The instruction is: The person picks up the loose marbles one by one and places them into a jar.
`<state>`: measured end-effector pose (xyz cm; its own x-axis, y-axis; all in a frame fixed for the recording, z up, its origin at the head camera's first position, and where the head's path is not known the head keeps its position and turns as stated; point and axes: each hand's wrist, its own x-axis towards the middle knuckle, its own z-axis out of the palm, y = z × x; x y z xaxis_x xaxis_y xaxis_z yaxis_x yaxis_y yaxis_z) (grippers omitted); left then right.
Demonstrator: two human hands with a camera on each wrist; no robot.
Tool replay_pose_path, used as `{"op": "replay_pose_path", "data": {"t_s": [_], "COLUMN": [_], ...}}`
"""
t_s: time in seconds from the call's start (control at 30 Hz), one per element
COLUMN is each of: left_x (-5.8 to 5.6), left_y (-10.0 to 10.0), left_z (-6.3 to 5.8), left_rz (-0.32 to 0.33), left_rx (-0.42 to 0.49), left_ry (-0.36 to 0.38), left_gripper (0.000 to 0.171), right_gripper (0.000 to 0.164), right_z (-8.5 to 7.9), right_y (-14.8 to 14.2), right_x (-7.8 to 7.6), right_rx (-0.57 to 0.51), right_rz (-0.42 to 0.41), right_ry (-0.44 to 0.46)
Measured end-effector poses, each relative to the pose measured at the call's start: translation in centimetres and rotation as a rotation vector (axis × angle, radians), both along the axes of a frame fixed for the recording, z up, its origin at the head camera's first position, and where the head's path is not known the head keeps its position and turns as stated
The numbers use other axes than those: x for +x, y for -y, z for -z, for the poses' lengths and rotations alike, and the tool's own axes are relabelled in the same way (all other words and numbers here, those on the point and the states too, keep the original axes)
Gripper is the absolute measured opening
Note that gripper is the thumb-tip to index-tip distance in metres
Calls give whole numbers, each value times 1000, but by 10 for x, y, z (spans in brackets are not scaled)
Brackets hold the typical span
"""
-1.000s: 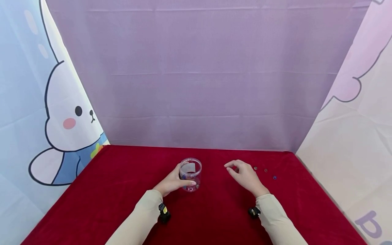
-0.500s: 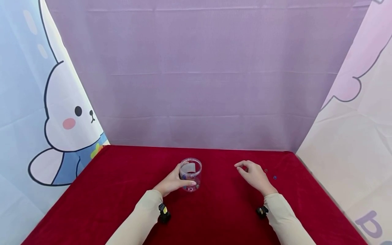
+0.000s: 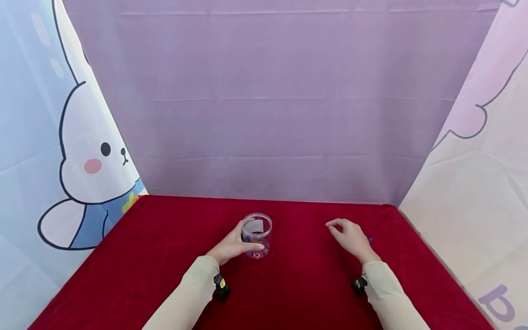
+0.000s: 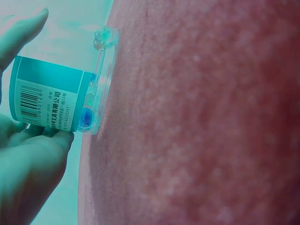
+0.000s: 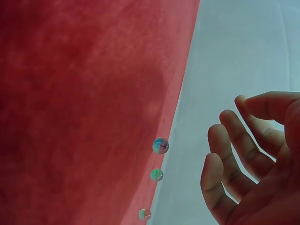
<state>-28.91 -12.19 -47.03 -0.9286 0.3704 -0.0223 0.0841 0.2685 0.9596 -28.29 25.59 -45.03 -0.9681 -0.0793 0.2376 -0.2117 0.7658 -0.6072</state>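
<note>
My left hand (image 3: 233, 245) holds a clear plastic jar (image 3: 264, 238) upright on the red cloth, thumb on one side and fingers on the other. A barcode label (image 4: 44, 96) wraps the jar's side in the left wrist view. Several glass marbles lie at its bottom, among them a blue marble (image 4: 86, 118). My right hand (image 3: 350, 238) hovers over the cloth, fingers loosely bent, the thumb near the index fingertip, and no object shows between them. Three marbles lie below it in the right wrist view: a swirled marble (image 5: 160, 146), a green marble (image 5: 156, 175) and a pale marble (image 5: 145, 214).
Red cloth (image 3: 297, 293) covers the table. A purple curtain (image 3: 264, 105) hangs behind its far edge. Printed side panels stand left and right, the left one with a cartoon rabbit (image 3: 99, 165).
My right hand has moved to the right, over the loose marbles, so that just a blue one still shows beside it in the head view. The left hand and jar have stayed still.
</note>
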Motion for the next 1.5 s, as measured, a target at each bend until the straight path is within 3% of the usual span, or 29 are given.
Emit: {"op": "replay_pose_path", "data": {"t_s": [0.33, 0.77, 1.3, 1.5], "left_x": [0, 0, 0, 1], "left_y": [1, 1, 2, 0], "left_z": [1, 0, 0, 0], "left_rz": [-3, 2, 15, 20], "left_rx": [1, -2, -2, 9], "left_ry": [1, -3, -5, -8], "left_gripper": [96, 92, 89, 88], "right_gripper": [24, 25, 30, 30], "right_z": [2, 6, 9, 10], "right_y": [-5, -15, -22, -22], "right_x": [1, -1, -8, -9], "right_rx": [31, 94, 148, 136], "right_rz": [12, 59, 35, -20], "right_ry": [-17, 84, 221, 227]}}
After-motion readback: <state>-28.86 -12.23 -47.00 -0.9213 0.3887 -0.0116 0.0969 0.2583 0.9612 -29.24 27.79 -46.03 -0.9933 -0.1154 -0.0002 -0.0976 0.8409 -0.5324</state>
